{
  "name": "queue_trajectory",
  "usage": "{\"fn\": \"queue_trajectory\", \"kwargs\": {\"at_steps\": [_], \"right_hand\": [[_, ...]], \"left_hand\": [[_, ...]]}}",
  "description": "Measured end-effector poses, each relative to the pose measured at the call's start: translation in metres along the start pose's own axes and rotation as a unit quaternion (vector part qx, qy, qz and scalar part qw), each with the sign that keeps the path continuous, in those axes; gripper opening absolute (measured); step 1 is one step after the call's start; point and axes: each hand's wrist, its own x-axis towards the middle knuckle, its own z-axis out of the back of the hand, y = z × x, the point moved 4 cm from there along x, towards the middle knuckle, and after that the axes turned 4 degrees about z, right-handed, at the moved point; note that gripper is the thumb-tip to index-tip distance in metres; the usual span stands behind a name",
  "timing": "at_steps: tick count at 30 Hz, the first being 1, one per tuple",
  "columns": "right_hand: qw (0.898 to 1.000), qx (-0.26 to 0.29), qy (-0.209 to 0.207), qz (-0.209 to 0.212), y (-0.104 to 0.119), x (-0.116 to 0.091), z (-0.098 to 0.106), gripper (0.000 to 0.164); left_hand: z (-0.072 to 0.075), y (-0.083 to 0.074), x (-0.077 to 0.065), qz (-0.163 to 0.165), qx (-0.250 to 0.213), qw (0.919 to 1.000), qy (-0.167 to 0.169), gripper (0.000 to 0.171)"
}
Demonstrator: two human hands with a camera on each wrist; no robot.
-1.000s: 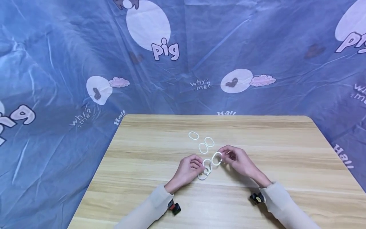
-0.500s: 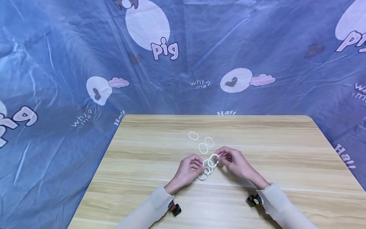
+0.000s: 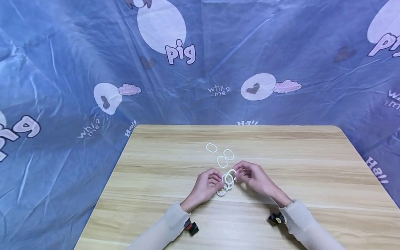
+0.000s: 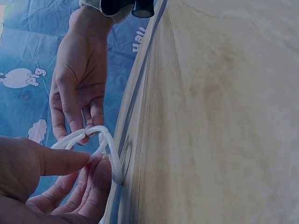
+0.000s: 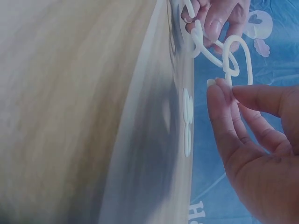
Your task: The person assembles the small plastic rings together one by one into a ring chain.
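White oval curtain rings, each with a small gap, lie between my two hands near the table's middle. My left hand [image 3: 206, 184] pinches one of several linked curtain rings [image 4: 113, 156] between thumb and fingertips; part of that chain hangs toward the table. Opposite it, my right hand [image 3: 256, 177] pinches another curtain ring [image 5: 249, 56] between thumb and forefinger. In the right wrist view this ring is hooked through the end ring [image 5: 212, 58] of the chain. From the head view the rings overlap closely, and my left fingertips hide part of the chain.
Three loose curtain rings lie flat beyond the hands, one [image 3: 206, 147] apart and two [image 3: 217, 161] close together. The wood-grain table [image 3: 150, 166] ends at a printed blue cloth [image 3: 203, 69]. Black wrist cameras [image 3: 193, 229] hang at both sleeves.
My right hand has moved left with its curtain ring, which now overlaps the linked rings at my left hand. The left hand and the three loose rings have stayed in place.
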Motion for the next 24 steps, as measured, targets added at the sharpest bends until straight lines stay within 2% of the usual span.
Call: {"fn": "queue_trajectory", "kwargs": {"at_steps": [9, 13, 20, 24], "right_hand": [[0.999, 0.032, 0.009, -0.009, 0.003, 0.001, -0.002, 0.023], [0.999, 0.042, 0.011, -0.016, 0.004, 0.000, -0.003, 0.024], [0.994, 0.104, 0.027, -0.033, -0.001, 0.000, -0.010, 0.027], [0.993, 0.109, 0.023, -0.036, -0.001, 0.000, -0.012, 0.026]], "left_hand": [[0.001, -0.001, 0.000, -0.014, 0.005, 0.9999, -0.002, 0.017], [0.001, 0.000, 0.000, -0.010, 0.003, 0.9999, -0.001, 0.018], [0.002, -0.002, -0.003, -0.002, 0.001, 1.0000, -0.004, 0.019], [0.003, -0.003, -0.005, 0.002, -0.001, 1.0000, -0.002, 0.019]]}}
